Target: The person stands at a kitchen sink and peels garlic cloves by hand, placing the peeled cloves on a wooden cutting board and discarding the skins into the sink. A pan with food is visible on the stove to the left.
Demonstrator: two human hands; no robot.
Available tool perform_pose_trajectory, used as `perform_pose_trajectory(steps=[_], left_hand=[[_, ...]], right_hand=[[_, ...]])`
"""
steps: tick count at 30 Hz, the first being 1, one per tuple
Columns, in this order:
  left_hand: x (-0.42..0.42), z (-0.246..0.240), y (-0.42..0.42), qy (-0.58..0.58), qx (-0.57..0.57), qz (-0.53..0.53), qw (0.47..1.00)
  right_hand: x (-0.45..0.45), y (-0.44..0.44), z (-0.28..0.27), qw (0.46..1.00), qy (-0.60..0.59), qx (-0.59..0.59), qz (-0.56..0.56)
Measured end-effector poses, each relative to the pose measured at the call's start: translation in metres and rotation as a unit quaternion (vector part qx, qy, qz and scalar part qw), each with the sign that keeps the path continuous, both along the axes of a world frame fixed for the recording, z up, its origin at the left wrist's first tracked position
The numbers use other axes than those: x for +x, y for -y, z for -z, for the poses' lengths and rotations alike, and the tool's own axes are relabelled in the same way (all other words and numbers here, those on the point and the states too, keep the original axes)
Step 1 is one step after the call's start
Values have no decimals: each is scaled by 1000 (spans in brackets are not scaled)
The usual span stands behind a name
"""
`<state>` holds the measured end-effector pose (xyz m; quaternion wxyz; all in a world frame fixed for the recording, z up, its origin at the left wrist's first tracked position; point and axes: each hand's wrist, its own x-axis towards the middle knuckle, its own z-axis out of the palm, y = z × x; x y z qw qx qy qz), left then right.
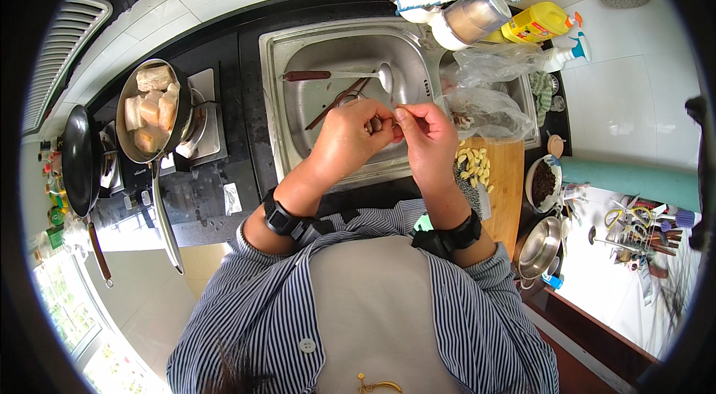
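Note:
Both hands meet over the front of the stainless steel sink (pixel 282 139). My left hand (pixel 352 128) curls around small brown pieces (pixel 373 124), too hidden to name. Thumb and forefinger of my right hand (pixel 429 134) pinch close against the left fingertips; whatever lies between them is too small to make out. In the basin behind the hands lies a ladle (pixel 347 75) with a wooden handle, beside brown chopsticks (pixel 335 100). Peeled garlic cloves (pixel 474 162) lie in a heap by my right wrist, at the left edge of a wooden cutting board (pixel 506 192).
A frying pan (pixel 182 114) with thick pork pieces (pixel 150 106) stands on the stove at left, beside a black wok (pixel 78 162). Clear plastic bags (pixel 489 114) cover the second basin. Right of the board are a bowl of dark food (pixel 543 184) and a steel pot (pixel 540 248).

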<state>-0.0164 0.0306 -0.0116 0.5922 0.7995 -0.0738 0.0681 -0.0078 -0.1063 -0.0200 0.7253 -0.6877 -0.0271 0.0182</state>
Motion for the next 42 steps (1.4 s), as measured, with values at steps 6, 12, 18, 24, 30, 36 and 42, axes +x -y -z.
perform_pose_trajectory(steps=[6,12,18,24,30,36,42], left_hand=[[0,-2,-6,-81,-67,21,994],[3,-2,-10,-201,-157,45,966],[5,-3,-10,-215,-203,43,954],[5,-4,-10,-232,-260,65,935],[6,-6,-9,-253,-306,46,917],[11,-5,-12,-283,-361,22,888],[11,-10,-11,-287,-365,46,885]], right_hand=[[5,9,-10,990,-102,80,-53],[5,8,-17,997,56,-36,-34],[1,14,-23,929,256,-261,-62],[-1,10,-16,996,18,43,-71],[-2,8,-14,991,-39,122,-36],[-2,7,-20,991,-57,119,-10],[-2,7,-22,997,-3,72,-34]])
